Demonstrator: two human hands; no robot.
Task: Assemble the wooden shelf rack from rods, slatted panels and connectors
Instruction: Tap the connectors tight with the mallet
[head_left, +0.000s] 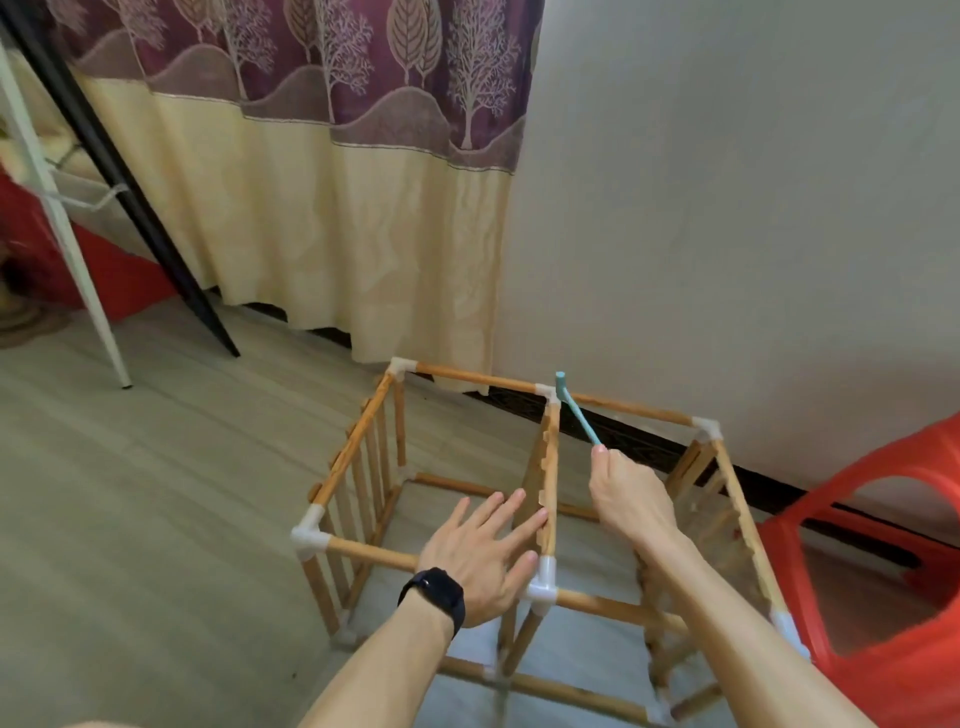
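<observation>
While tapping: right hand (626, 501) is clenched on the teal mallet (574, 410), its head at the far middle connector (547, 392)
Brace: left hand (480, 553), released and flat, belongs on the near rail
Rack (358, 552): on the floor by the wall
Strike: light, squarely on plastic

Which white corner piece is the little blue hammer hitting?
The white connector in the middle of the far top rail, where the middle slatted panel meets it. The blue hammer head sits right beside it; the other connectors are away from it.
</observation>
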